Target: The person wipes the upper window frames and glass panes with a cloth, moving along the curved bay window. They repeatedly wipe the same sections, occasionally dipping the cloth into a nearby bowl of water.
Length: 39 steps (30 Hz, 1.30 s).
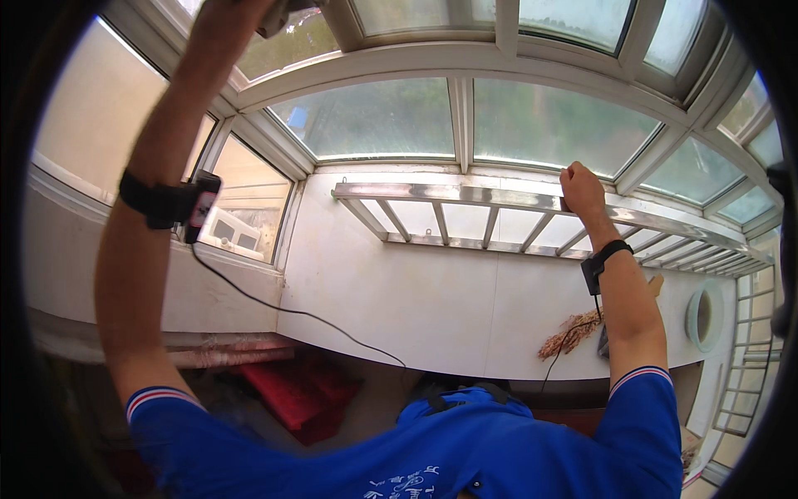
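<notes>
My left arm reaches up to the top left, where my left hand [240,5] is mostly cut off by the picture's edge. A grey, crumpled thing, perhaps a cloth [274,20], shows right beside it, in front of an upper window pane [290,47]. Whether the fingers close on it is hidden. My right hand [584,187] is closed around the top rail of a stainless steel rack [449,193] with several crossbars. This rack stands along the window side of a white ledge [399,293]. Both forearms carry black strapped devices with cables.
White-framed windows [461,125] enclose the ledge. Dried flowers [570,337] lie near my right forearm, and a pale round bowl [704,315] sits farther right. A metal grille [751,349] borders the right side. Red material [305,393] lies below the ledge. A black cable [293,310] hangs across the left.
</notes>
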### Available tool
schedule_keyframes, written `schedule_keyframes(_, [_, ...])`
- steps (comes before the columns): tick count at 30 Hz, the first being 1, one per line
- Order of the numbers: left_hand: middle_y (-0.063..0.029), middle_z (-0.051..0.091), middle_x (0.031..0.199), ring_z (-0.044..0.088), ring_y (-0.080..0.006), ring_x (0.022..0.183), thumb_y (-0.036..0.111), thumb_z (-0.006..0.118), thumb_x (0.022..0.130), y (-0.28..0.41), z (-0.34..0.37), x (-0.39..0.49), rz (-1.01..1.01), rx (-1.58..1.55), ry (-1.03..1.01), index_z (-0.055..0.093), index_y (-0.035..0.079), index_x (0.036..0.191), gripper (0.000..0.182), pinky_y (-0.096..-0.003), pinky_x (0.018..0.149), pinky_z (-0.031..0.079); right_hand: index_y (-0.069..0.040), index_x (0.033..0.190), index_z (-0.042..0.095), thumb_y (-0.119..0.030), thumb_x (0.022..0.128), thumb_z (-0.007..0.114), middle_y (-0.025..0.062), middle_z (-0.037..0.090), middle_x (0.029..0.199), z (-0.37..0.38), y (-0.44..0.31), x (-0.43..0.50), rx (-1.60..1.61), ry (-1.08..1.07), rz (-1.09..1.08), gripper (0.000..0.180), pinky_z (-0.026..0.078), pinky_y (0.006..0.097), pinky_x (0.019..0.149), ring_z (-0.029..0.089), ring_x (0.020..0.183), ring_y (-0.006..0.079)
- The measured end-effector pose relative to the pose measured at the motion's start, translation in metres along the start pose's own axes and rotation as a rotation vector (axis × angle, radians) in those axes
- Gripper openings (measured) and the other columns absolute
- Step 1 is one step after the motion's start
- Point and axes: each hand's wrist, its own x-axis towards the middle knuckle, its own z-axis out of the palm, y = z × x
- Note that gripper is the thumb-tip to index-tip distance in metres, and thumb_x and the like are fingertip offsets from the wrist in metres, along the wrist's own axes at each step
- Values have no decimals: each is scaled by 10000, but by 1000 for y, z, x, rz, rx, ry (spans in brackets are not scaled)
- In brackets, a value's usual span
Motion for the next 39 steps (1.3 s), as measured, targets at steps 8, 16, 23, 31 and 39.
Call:
schedule_keyframes(8, [-163, 754, 1198, 704, -361, 1172, 225, 718, 1002, 40, 141, 52, 177, -259, -314, 642, 62, 1342, 385, -525, 983, 585, -42, 1022, 722, -320, 1041, 539, 199, 774, 972, -9, -12, -7, -91, 25, 2, 333, 595, 525, 840, 746, 927, 409])
schedule_keyframes(16, [-246, 759, 1054, 726, -467, 1009, 160, 792, 864, -73, 344, -23, -8, -118, -63, 682, 32, 1167, 347, -493, 867, 598, -56, 963, 707, -293, 1021, 568, 158, 759, 925, -8, -9, -11, -20, 78, 21, 281, 583, 507, 786, 734, 865, 382])
schedule_keyframes(23, [-209, 717, 1157, 655, -475, 1096, 15, 783, 819, -94, 404, -31, 113, 72, 142, 690, 47, 1258, 450, -508, 952, 547, -56, 956, 703, -278, 1017, 574, 144, 749, 928, -9, -14, -10, -25, 72, 55, 264, 575, 506, 783, 725, 876, 379])
schedule_keyframes(31, [-121, 638, 1416, 599, -380, 1282, -65, 670, 860, -96, 434, -21, 375, 361, 77, 641, 54, 1402, 556, -477, 1088, 518, -45, 947, 701, -263, 1018, 574, 148, 749, 912, -12, -15, -11, -25, 66, 49, 261, 578, 498, 774, 724, 863, 376])
schedule_keyframes(39, [-44, 576, 1497, 650, -297, 1148, 47, 705, 875, -104, 415, -30, 453, 669, -101, 642, 74, 1425, 554, -440, 987, 542, -52, 942, 708, -267, 1012, 594, 144, 754, 912, -11, -14, -9, -33, 51, 36, 253, 583, 499, 769, 730, 854, 371])
